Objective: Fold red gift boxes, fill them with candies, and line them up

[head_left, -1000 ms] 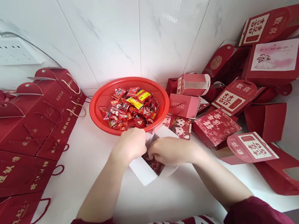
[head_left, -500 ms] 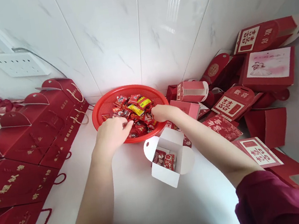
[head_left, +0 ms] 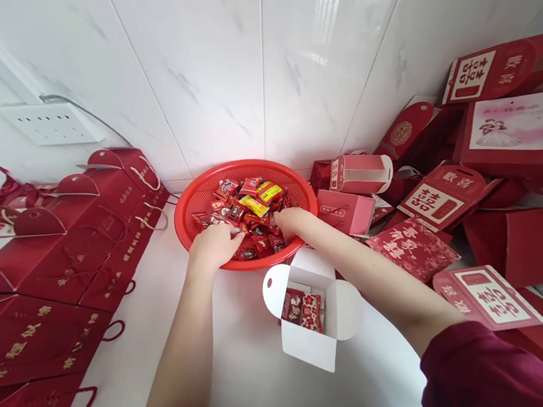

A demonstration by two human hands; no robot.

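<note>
A red plastic basket holds a heap of small wrapped candies, mostly red, a few yellow. My left hand rests over the left side of the heap, its thumb apart from its fingers and its fingertips touching candies. On the right side, my right hand reaches down among the candies, with its fingertips hidden. In front of the basket, below my right forearm, stands a small box with its white inner flaps spread. Inside it lie a dark red packet and a red-and-white patterned packet.
Red gift boxes with cord handles stand in rows on the left. A jumbled pile of red boxes lies on the right. Behind the basket rises a tiled wall with a socket strip. The white tabletop is in front.
My right hand has sunk deeper among the candies. My left hand has shifted slightly, staying over the heap. The whole view has moved a little.
</note>
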